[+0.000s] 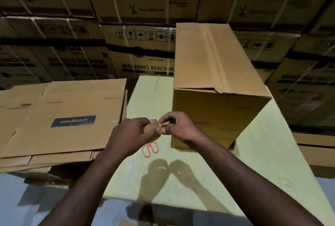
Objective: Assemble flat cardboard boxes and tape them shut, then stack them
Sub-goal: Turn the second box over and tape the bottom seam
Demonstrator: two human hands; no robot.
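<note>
An assembled brown cardboard box (215, 88) stands on a pale yellow-green surface (253, 162), its top seam taped. In front of its lower left corner my left hand (130, 135) grips a roll of brown tape (151, 128). My right hand (178, 126) pinches the tape's loose end (165, 124) at the roll. A stack of flat cardboard boxes (59, 117) lies to the left, the top one bearing a dark "Crompton" label.
Red-handled scissors (150, 149) lie on the yellow-green surface just below my hands. Strapped washing-machine cartons (145, 48) form a wall behind. More cardboard (315, 151) sits low at the right. Grey floor (36, 204) shows at the bottom left.
</note>
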